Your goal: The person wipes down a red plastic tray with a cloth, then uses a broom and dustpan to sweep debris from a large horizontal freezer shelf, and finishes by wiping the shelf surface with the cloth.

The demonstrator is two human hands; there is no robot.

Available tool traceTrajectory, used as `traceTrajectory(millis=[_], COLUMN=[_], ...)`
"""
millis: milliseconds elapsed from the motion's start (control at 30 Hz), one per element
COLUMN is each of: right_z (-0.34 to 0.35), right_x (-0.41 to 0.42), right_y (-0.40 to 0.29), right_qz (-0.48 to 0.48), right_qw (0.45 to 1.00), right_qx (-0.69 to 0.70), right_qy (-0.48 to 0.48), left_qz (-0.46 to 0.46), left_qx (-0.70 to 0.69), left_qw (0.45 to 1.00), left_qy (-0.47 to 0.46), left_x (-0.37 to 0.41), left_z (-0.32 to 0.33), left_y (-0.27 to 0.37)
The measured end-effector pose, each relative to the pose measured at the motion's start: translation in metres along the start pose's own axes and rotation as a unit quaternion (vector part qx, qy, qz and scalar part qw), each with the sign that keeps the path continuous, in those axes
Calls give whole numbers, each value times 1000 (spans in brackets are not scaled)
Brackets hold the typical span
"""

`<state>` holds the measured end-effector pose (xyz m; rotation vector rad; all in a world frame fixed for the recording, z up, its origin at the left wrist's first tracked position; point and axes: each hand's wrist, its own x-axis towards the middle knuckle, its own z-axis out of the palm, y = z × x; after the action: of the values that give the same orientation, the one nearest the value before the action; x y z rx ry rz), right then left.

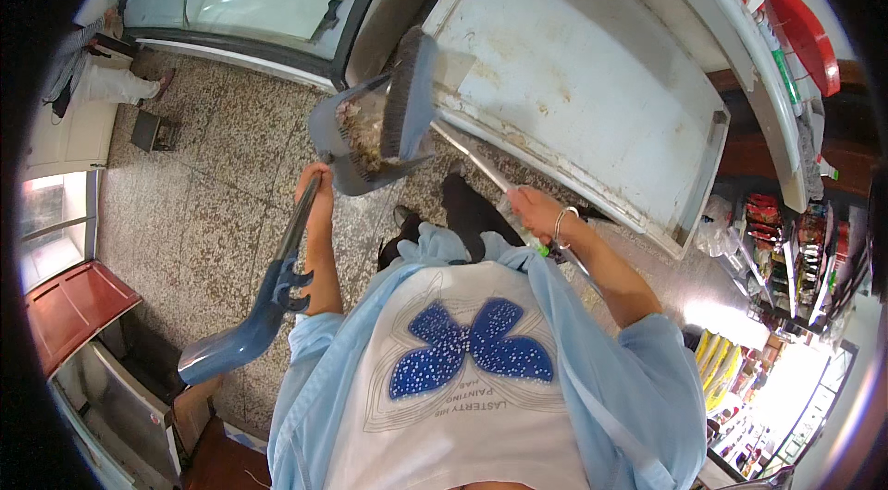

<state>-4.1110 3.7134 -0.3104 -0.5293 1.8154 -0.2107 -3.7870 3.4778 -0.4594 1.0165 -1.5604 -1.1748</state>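
My left hand (316, 186) grips the lower part of the handle of a blue-grey plastic dustpan (325, 125), whose handle end curves down to the lower left. Crumbs and scraps of debris (366, 136) lie in the pan. My right hand (535, 209) is closed around the metal stick (479, 158) of a broom. The broom's blue-grey head with dark bristles (409, 98) stands over the right part of the pan, its bristles towards the debris. A bracelet is on my right wrist.
A pale, stained cabinet panel (548, 53) borders the speckled floor (201, 191) at right. Behind the dustpan stands a glass-fronted display case (263, 1). At far left are a person (104, 84) and a small dark stool (153, 131). Racks of packaged goods (791, 247) stand at right.
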Motion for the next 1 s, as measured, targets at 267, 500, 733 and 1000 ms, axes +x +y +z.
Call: traceTrajectory(millis=[267, 500, 733, 1000], right_z=[-127, -268, -340, -278], right_x=[-1, 59, 147, 184], right_y=[-19, -44, -86, -94], right_qz=[-122, -98, -97, -59], right_qw=[960, 933, 932, 975], right_qx=[208, 188, 262, 29], right_qy=[142, 292, 231, 212], left_qz=[-44, -80, -51, -152], left_qx=[-21, -15, 26, 19], left_qw=[999, 996, 997, 986], left_qy=[15, 32, 48, 63], left_x=[-6, 3, 7, -7], left_z=[-5, 14, 31, 27], left_y=[-10, 8, 39, 34])
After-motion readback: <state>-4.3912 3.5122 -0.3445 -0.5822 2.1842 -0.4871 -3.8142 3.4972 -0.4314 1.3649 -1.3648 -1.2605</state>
